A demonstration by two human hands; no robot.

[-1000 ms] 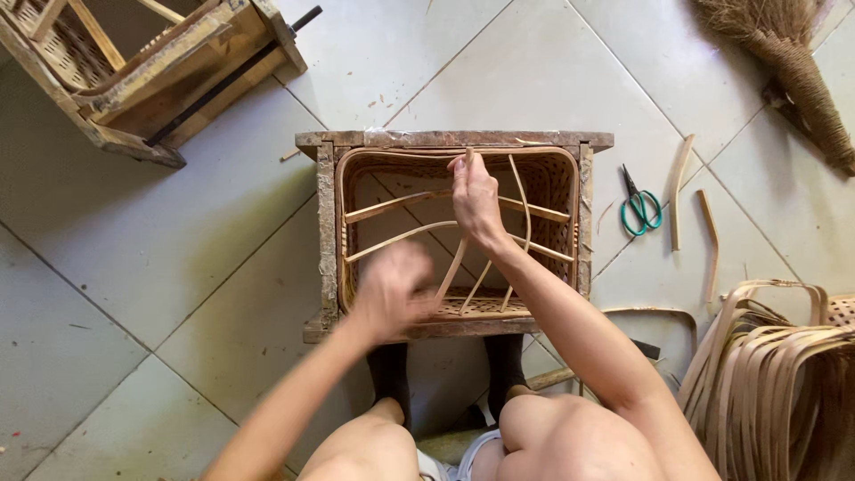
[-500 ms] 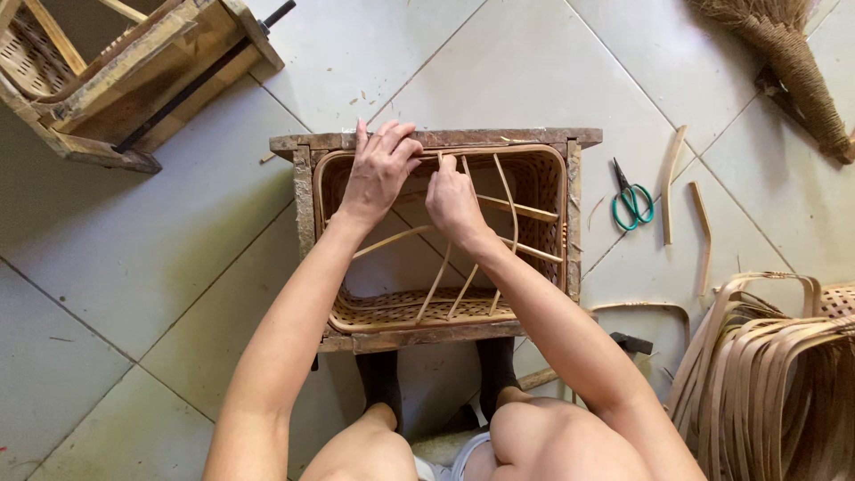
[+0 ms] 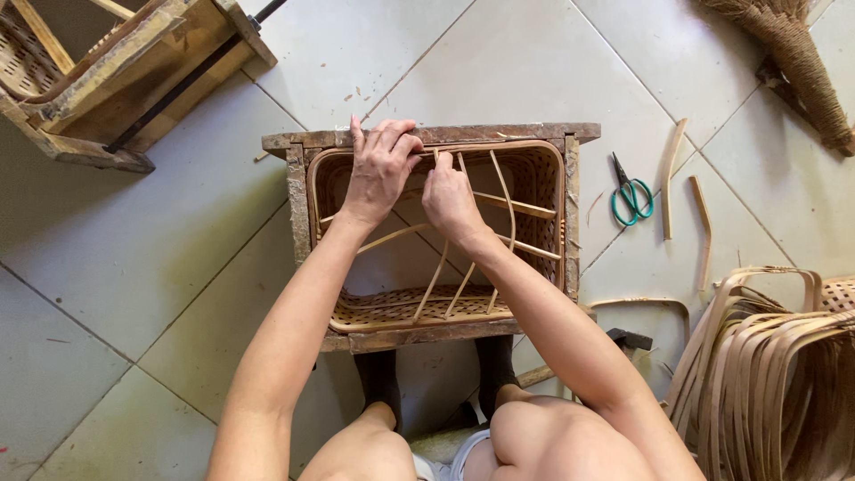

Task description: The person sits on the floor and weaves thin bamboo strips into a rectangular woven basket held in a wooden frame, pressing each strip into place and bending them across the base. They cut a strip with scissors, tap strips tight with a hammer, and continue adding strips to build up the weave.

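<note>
Left hand (image 3: pixel 381 167): fingers (image 3: pixel 385 135) spread narrow and pressed flat over the far rim of the woven basket (image 3: pixel 436 236), pinning it against the wooden frame (image 3: pixel 427 135).
Right hand (image 3: pixel 450 198): just beside the left fingers, thumb and forefinger pinched on the top end of a cane strip (image 3: pixel 445 258); pinch point partly hidden, probably closed on it.
Basket: seated inside the frame, directly under both sets of fingers, its woven near wall low toward the knees.
Loose strips: several cross the open middle below the fingers, some upright, some slantwise, ends resting on the near woven edge.
Step in hand: by the look of it, tucking a strip end in at the far rim, weaving only partway done.
Next move: likely needs steady pressure from the left fingers and a firm push or pull by the right to seat the end.
Beyond the right fingers: green-handled scissors (image 3: pixel 631 198) on the tiled floor (image 3: pixel 134 267), a bundle of cane strips (image 3: pixel 766 374) further off.
</note>
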